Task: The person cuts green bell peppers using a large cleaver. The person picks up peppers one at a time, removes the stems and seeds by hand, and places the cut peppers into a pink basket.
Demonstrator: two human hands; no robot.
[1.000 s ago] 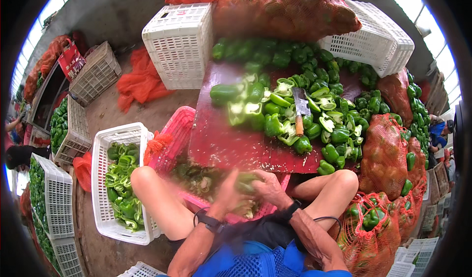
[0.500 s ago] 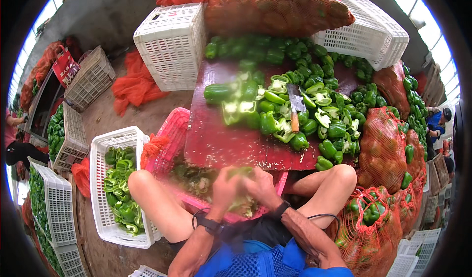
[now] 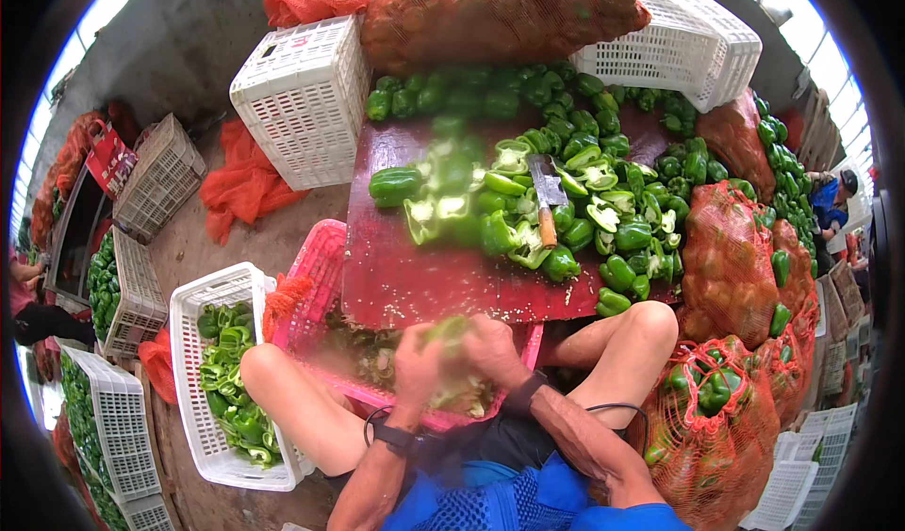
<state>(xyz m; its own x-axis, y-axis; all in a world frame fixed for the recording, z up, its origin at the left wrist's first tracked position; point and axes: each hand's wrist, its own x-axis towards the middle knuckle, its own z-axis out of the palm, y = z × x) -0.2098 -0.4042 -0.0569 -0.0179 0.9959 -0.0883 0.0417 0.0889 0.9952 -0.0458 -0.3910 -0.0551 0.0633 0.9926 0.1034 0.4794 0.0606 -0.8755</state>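
Note:
Above the pink basket, my left hand and my right hand are close together. Between them a green bell pepper piece is gripped by the fingers of both; a smear in the picture hides its exact shape. Cores and seedy scraps lie in the basket below. Just beyond my hands is the red board, scattered with seeds. Halved and whole green bell peppers are heaped on it. On the heap rests a cleaver, its wooden handle toward me.
At my left stands a white crate holding cut peppers. Net sacks of peppers line the right side. Behind the board are a full net sack and white crates. Other people are at the far sides.
The view has shifted slightly, so the board and crates sit a little further left. My hands have moved slightly apart, with the pepper piece now showing between them.

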